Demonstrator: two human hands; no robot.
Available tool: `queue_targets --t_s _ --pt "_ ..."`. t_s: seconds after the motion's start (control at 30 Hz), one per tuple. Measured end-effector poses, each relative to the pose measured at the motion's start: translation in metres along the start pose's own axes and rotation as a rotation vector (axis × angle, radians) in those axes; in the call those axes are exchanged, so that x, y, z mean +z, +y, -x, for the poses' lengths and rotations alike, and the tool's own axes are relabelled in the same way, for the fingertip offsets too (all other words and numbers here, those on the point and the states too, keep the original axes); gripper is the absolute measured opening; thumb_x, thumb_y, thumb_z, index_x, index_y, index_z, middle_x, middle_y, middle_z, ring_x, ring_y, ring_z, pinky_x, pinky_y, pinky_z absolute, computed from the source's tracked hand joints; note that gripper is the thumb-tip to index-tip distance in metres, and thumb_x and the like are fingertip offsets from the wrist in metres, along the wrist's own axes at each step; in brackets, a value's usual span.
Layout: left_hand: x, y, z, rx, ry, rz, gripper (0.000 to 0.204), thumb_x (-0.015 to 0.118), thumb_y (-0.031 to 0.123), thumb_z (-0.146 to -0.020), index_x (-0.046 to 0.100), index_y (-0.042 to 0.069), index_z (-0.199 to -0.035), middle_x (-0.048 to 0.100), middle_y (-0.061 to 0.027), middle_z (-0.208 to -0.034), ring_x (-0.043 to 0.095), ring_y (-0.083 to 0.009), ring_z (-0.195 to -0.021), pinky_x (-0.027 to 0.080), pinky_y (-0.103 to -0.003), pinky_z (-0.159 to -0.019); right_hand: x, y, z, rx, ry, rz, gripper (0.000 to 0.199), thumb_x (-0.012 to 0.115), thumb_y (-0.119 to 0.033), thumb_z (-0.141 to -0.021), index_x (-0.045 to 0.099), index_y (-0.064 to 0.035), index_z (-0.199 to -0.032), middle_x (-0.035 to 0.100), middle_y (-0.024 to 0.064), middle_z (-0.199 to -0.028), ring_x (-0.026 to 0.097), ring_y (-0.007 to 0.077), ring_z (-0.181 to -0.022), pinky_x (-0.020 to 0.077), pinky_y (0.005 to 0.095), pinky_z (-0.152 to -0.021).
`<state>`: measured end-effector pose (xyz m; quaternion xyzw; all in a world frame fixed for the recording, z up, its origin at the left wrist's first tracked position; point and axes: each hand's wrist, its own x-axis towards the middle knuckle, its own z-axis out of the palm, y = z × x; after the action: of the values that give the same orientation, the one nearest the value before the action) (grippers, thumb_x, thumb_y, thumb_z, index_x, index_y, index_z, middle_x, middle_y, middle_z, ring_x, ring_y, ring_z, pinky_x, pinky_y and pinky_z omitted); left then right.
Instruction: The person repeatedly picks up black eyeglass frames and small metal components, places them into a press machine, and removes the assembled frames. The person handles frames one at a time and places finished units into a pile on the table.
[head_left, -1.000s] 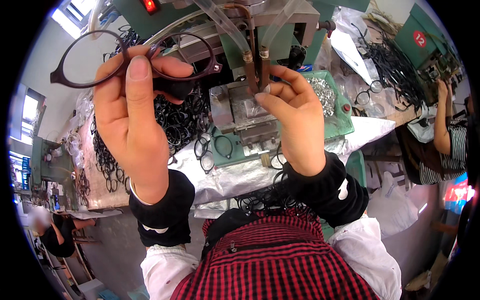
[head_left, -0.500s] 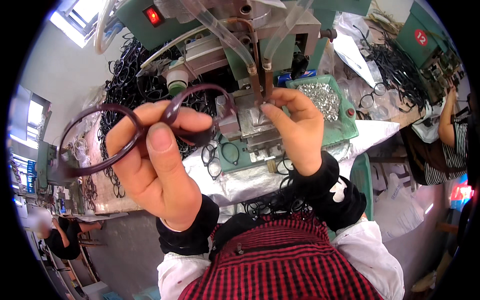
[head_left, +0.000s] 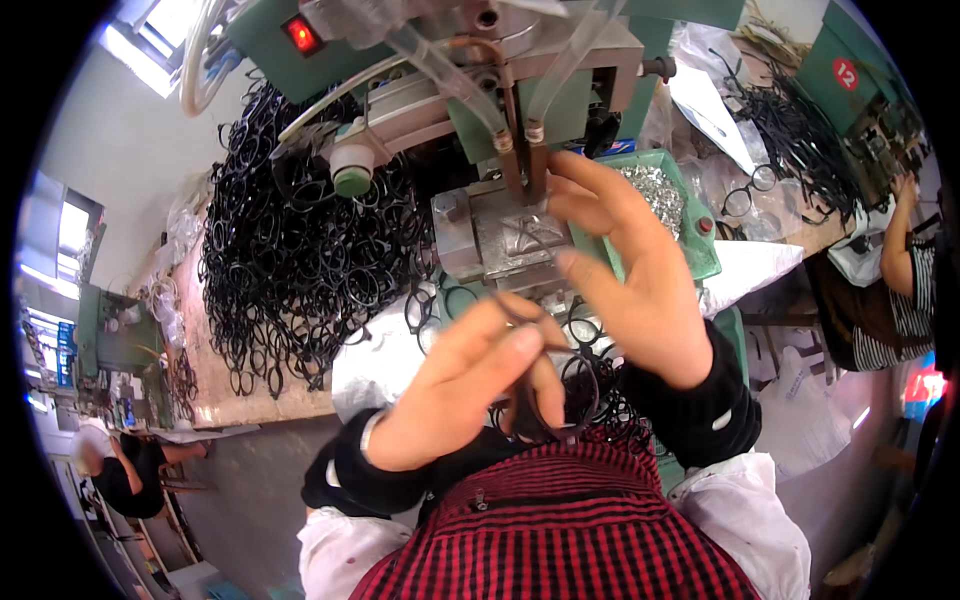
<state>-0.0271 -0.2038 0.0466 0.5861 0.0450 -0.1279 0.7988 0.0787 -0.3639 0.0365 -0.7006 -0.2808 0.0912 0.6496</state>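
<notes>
Dark plastic eyeglass frame (head_left: 560, 395) sits low in front of the person's chest, pinched between thumb and curled fingers of the left hand (head_left: 470, 385). Right hand (head_left: 635, 280) is half open, fingers extended toward the metal jig block (head_left: 510, 245) under the green machine (head_left: 520, 70); cannot tell whether the fingertips hold anything. Green tray of small silvery parts (head_left: 665, 195) lies just behind the right hand. Large heap of black frames (head_left: 300, 250) covers the bench to the left. A second person (head_left: 890, 270) works at far right.
</notes>
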Motion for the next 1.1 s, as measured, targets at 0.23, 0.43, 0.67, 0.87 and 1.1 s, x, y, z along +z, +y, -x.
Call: queue_targets --t_s 0.23,0.43,0.67,0.87,1.1 --pt "0.007 -0.016 -0.026 -0.212 0.069 0.220 0.034 0.047 0.037 -0.105 0.058 0.005 -0.111 0.062 -0.0087 -0.066 0.059 -0.0164 -0.053 0.042 -0.027 -0.040 -0.103 0.156 0.003 -0.190 0.524 0.734 0.041 0.057 0.003 -0.087 0.059 0.0010 -0.128 0.064 0.0155 -0.124 0.059 0.0280 -0.119 0.0417 0.0385 -0.105" --pt "0.009 -0.037 -0.042 -0.085 -0.071 0.321 0.031 0.038 0.033 -0.108 0.049 0.004 -0.108 0.065 -0.0094 -0.067 0.054 -0.0151 -0.043 0.038 -0.025 -0.039 -0.104 0.152 0.003 -0.201 0.392 1.268 0.027 0.067 -0.013 -0.088 0.067 -0.0028 -0.114 0.056 0.0226 -0.134 0.048 0.0402 -0.129 0.0386 0.0454 -0.107" --pt "-0.073 -0.052 0.055 0.453 0.780 -0.638 0.010 0.063 0.011 -0.095 0.065 0.004 -0.102 0.069 -0.0044 -0.103 0.065 -0.0142 -0.093 0.053 -0.029 -0.080 -0.089 0.155 -0.003 -0.109 0.390 1.108 0.016 0.066 -0.014 -0.089 0.066 -0.0020 -0.100 0.067 0.0169 -0.110 0.062 0.0332 -0.104 0.0474 0.0389 -0.090" --pt "-0.357 -0.006 0.121 0.415 1.697 -1.364 0.016 0.070 0.018 -0.083 0.075 0.003 -0.086 0.072 -0.0166 -0.081 0.068 -0.0335 -0.075 0.052 -0.043 -0.069 -0.090 0.147 0.001 -0.187 0.500 0.843 0.015 0.064 -0.009 -0.092 0.065 -0.0002 -0.104 0.068 0.0119 -0.098 0.063 0.0256 -0.090 0.0478 0.0342 -0.083" --pt "-0.471 -0.034 0.143 -0.604 1.714 -1.402 0.024 0.066 0.017 -0.080 0.075 0.003 -0.097 0.072 -0.0237 -0.105 0.070 -0.0395 -0.100 0.056 -0.048 -0.086 -0.064 0.154 -0.014 -0.135 0.543 0.553 0.013 0.064 -0.004 -0.090 0.067 0.0004 -0.102 0.069 0.0088 -0.091 0.064 0.0178 -0.084 0.0494 0.0305 -0.081"
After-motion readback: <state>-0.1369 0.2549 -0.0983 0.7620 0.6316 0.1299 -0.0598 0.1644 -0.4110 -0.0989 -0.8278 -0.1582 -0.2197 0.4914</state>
